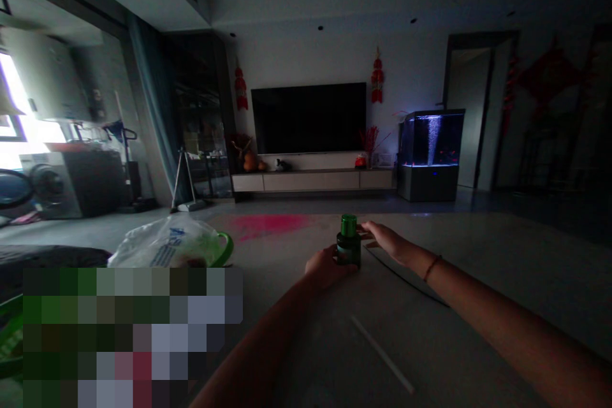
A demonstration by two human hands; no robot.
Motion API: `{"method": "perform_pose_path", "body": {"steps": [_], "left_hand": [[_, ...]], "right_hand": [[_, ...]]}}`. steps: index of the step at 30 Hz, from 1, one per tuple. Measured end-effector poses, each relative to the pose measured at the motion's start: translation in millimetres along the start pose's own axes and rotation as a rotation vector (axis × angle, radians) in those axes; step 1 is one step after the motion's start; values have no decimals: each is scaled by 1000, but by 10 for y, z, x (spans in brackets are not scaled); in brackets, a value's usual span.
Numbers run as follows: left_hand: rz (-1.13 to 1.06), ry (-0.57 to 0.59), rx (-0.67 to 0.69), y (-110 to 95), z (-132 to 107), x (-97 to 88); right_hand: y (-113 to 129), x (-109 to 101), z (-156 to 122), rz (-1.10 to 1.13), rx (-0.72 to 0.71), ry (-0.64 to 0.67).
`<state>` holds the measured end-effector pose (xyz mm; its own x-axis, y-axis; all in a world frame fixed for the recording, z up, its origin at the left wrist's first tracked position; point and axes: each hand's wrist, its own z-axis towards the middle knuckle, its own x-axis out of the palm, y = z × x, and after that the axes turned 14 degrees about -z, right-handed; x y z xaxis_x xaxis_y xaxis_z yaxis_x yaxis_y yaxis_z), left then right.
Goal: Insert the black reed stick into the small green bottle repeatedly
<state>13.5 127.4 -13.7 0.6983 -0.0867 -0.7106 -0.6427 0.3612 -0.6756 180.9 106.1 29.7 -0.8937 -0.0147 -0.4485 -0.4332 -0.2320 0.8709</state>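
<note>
A small dark green bottle with a bright green cap stands upright on the pale tabletop. My left hand is wrapped around the bottle's lower body, thumb and fingers on either side. Beside the cap on the right is my right hand, its fingers apart and reaching toward it. Whether those fingertips touch the cap or bottle is too dark to tell. A thin dark cord lies below my right forearm, and a pale straight stick lies nearer to me.
On the left, a clear plastic bag sits by a green basket's rim; a pixelated patch hides what is below. Pink colour marks the table's far part. Beyond are a television, a low cabinet and a lit aquarium.
</note>
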Motion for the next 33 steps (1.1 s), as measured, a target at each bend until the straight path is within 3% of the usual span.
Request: {"method": "perform_pose_path", "body": {"steps": [3, 8, 11, 16, 21, 26, 30, 33], "left_hand": [[22, 9, -29, -6, -5, 1], [20, -8, -29, -18, -21, 6], [29, -16, -16, -23, -28, 5], [60, 15, -21, -35, -35, -5], [59, 6, -25, -41, -30, 3], [59, -10, -30, -17, -7, 21], [52, -10, -11, -6, -5, 23], [51, -13, -3, -12, -11, 22]], "right_hand": [[-25, 31, -71, -55, -74, -23], [-44, 32, -133, -195, -238, -211], [-33, -4, -70, -166, -197, -275], [-36, -61, 32, -41, -167, -226], [-32, -162, 14, -157, -1, -391], [-52, -172, 36, -34, -74, -220], [-120, -215, 104, -94, -55, -359], [-126, -194, 102, -70, -33, -347]]}}
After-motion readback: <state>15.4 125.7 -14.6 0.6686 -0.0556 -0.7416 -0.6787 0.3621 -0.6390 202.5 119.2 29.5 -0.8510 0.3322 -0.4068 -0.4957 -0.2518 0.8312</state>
